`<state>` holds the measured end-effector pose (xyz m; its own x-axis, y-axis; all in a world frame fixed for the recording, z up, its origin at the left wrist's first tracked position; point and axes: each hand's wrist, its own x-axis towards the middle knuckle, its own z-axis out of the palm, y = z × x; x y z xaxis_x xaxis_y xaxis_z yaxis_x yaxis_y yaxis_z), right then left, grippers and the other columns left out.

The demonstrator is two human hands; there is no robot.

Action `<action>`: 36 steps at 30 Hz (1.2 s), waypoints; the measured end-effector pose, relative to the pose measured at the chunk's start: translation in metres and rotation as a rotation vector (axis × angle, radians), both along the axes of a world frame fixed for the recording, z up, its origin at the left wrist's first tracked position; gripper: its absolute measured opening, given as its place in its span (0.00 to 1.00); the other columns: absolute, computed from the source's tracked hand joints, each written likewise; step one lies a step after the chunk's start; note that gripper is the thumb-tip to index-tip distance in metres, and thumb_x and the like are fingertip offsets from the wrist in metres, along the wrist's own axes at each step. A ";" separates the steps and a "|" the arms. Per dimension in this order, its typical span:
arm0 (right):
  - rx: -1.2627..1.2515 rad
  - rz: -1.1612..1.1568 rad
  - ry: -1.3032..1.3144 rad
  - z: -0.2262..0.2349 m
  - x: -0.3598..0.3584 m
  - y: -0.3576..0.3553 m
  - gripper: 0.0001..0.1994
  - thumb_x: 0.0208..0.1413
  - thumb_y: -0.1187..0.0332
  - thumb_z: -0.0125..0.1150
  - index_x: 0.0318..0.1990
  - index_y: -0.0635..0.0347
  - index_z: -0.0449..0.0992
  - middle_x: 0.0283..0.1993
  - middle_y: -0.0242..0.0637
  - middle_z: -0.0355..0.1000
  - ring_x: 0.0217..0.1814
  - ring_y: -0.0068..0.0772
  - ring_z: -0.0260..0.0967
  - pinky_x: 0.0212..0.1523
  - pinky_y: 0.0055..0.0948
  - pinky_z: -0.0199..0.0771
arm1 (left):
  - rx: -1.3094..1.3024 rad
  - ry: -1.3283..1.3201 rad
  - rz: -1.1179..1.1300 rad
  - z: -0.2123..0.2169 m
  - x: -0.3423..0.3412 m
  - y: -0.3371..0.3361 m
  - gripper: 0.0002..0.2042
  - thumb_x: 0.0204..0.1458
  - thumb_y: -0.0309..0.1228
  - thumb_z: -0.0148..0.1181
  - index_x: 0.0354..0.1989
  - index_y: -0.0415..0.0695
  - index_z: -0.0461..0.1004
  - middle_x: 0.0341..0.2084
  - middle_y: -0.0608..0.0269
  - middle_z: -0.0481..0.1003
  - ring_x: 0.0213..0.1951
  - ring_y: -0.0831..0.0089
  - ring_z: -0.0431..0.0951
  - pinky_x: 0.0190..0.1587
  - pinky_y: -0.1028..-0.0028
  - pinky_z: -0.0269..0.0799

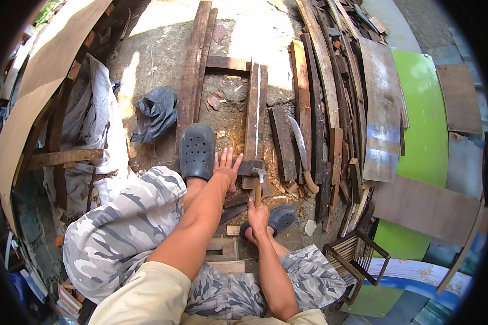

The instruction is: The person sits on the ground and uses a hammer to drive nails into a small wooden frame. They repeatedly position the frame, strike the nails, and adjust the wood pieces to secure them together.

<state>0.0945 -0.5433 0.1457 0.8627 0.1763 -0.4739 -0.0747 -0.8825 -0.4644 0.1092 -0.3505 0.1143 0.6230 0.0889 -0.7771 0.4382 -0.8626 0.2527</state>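
Note:
My left hand (228,167) lies with its fingers stretched out and spread, beside my left clog, against a short dark wooden crosspiece (247,167). In my right hand (258,216) is the wooden handle of a hammer (258,189), gripped with the thumb along it. The hammer's metal head is at the right end of the crosspiece; whether it touches the wood I cannot tell. A long dark plank (253,116) with a pale stripe runs away from that spot. My left foot, in a grey clog (197,151), presses on another long beam (192,70).
A large knife (299,142) with a wooden handle lies to the right, near a short dark block (282,142). Long boards (325,70) are stacked beyond it. A black plastic bag (155,115) lies left. At lower right stands a slatted wooden frame (358,260).

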 end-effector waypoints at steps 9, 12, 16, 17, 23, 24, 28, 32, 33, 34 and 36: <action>0.509 0.015 -0.385 0.071 0.016 0.010 0.17 0.60 0.62 0.63 0.26 0.68 0.76 0.18 0.50 0.70 0.17 0.50 0.68 0.22 0.39 0.65 | -0.002 0.003 0.009 -0.006 -0.006 0.002 0.70 0.34 0.54 0.77 0.74 0.52 0.20 0.73 0.40 0.20 0.73 0.44 0.18 0.69 0.38 0.20; 0.335 -0.007 -0.299 0.000 0.003 -0.008 0.18 0.61 0.60 0.60 0.28 0.69 0.76 0.21 0.52 0.72 0.22 0.53 0.72 0.27 0.42 0.68 | 0.005 -0.006 -0.017 -0.004 -0.003 0.000 0.70 0.35 0.54 0.76 0.74 0.51 0.20 0.73 0.40 0.20 0.73 0.44 0.18 0.69 0.38 0.20; 0.052 -0.082 0.008 0.013 0.010 0.001 0.22 0.62 0.54 0.56 0.30 0.69 0.77 0.25 0.56 0.74 0.32 0.59 0.74 0.38 0.49 0.68 | 0.005 -0.002 -0.026 -0.005 -0.001 0.000 0.70 0.36 0.54 0.76 0.74 0.51 0.19 0.72 0.39 0.20 0.73 0.44 0.18 0.69 0.38 0.20; 0.122 -0.084 -0.006 0.027 0.012 0.006 0.23 0.62 0.53 0.58 0.28 0.70 0.76 0.22 0.53 0.73 0.28 0.50 0.73 0.34 0.44 0.69 | 0.011 0.010 -0.024 -0.006 -0.002 0.002 0.70 0.36 0.54 0.75 0.73 0.51 0.19 0.72 0.39 0.20 0.73 0.44 0.18 0.69 0.38 0.20; 0.604 -0.115 -0.265 0.065 0.006 0.013 0.20 0.63 0.58 0.60 0.26 0.68 0.73 0.19 0.45 0.68 0.24 0.26 0.63 0.27 0.31 0.64 | 0.002 0.013 -0.007 -0.005 -0.006 0.005 0.71 0.34 0.55 0.76 0.74 0.51 0.19 0.72 0.39 0.19 0.73 0.42 0.17 0.68 0.37 0.20; 0.679 -0.122 -0.315 0.045 0.002 0.008 0.19 0.63 0.60 0.60 0.27 0.68 0.73 0.19 0.45 0.68 0.24 0.26 0.63 0.27 0.30 0.64 | 0.001 0.006 -0.015 -0.004 -0.003 0.003 0.71 0.34 0.55 0.76 0.74 0.51 0.19 0.72 0.39 0.19 0.73 0.42 0.17 0.68 0.37 0.20; 0.028 -0.094 -0.021 -0.003 0.015 0.000 0.19 0.64 0.58 0.56 0.33 0.70 0.77 0.24 0.52 0.73 0.25 0.47 0.71 0.28 0.42 0.66 | 0.018 -0.005 -0.035 -0.010 -0.001 -0.001 0.71 0.34 0.54 0.76 0.74 0.51 0.19 0.72 0.39 0.19 0.73 0.42 0.18 0.68 0.37 0.21; 0.331 -0.113 -0.179 0.061 0.032 0.013 0.26 0.64 0.55 0.57 0.22 0.70 0.70 0.16 0.43 0.64 0.20 0.30 0.59 0.25 0.40 0.62 | 0.003 0.038 -0.020 -0.009 -0.003 0.003 0.70 0.35 0.53 0.76 0.73 0.51 0.19 0.72 0.39 0.19 0.73 0.42 0.17 0.68 0.37 0.21; 0.425 -0.092 -0.228 0.070 0.029 0.011 0.26 0.64 0.54 0.57 0.22 0.70 0.70 0.15 0.42 0.64 0.20 0.29 0.58 0.25 0.40 0.62 | -0.001 0.047 -0.019 -0.007 -0.002 0.005 0.70 0.35 0.53 0.76 0.73 0.51 0.19 0.72 0.39 0.19 0.73 0.42 0.17 0.68 0.37 0.21; 0.518 -0.069 -0.276 0.074 0.027 0.010 0.26 0.63 0.54 0.58 0.22 0.71 0.70 0.15 0.41 0.63 0.20 0.29 0.58 0.24 0.40 0.61 | 0.002 0.042 -0.019 -0.006 -0.001 0.006 0.70 0.35 0.53 0.76 0.73 0.51 0.18 0.72 0.39 0.19 0.73 0.42 0.17 0.68 0.37 0.21; 0.536 -0.076 -0.324 0.057 0.014 0.008 0.16 0.61 0.64 0.60 0.26 0.69 0.74 0.21 0.54 0.71 0.23 0.55 0.71 0.27 0.43 0.67 | 0.008 0.032 -0.020 -0.006 -0.001 0.003 0.70 0.35 0.53 0.76 0.73 0.51 0.18 0.72 0.39 0.19 0.73 0.42 0.17 0.68 0.37 0.21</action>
<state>0.1083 -0.5353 0.2022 0.9671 0.2496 -0.0491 0.0907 -0.5186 -0.8502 0.1079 -0.3470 0.1087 0.5996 0.0830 -0.7960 0.4286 -0.8732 0.2318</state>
